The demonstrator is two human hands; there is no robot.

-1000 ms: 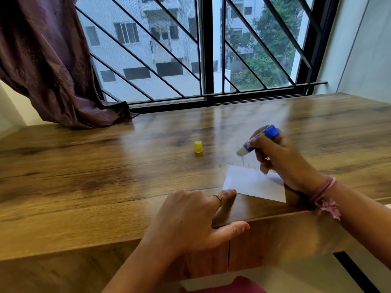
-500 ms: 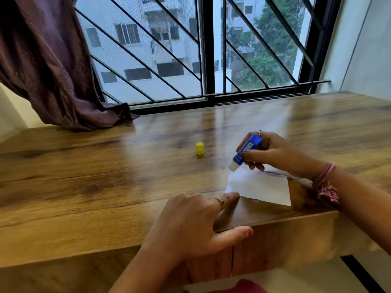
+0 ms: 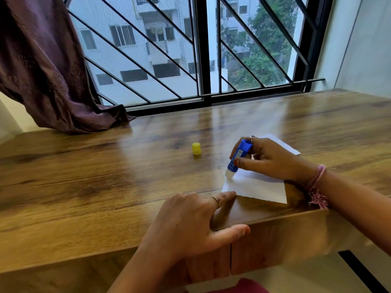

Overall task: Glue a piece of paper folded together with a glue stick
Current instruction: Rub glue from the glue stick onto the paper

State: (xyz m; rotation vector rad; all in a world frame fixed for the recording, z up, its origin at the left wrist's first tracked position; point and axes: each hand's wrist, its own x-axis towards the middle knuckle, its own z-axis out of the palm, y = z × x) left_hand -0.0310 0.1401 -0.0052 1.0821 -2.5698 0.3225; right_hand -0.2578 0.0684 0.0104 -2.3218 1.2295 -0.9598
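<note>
The fingers [image 3: 243, 163] of the right hand [image 3: 268, 159] are curled round the blue glue stick [image 3: 239, 158], pinching its barrel between thumb and the other fingers. A second ago the stick was held up off the sheet, its white tip pointing left in the air. Half a second ago it had tilted down close to the far left corner of the paper [image 3: 256, 187]. Now the tip appears to rest on the paper near its left edge, the barrel leaning up and to the right.

The left hand [image 3: 190, 220] has barely moved. Its fingers lie spread and fairly straight on the surface [image 3: 105, 187], and the tip of the ringed finger now touches the near left corner of the sheet, where earlier it lay just beside it. The thumb hangs over the near edge of the surface.

The paper lies flat near the right of the surface, close to its near edge, with a second flap showing beyond the right hand. The yellow cap [image 3: 196, 148] stands well apart to the left, in the same spot throughout.

By my reading, the approach is over and gluing is starting: the sheet is pinned and the stick is down. Whether any glue has yet been laid cannot be told. Spreading it and pressing the fold shut remain.
</note>
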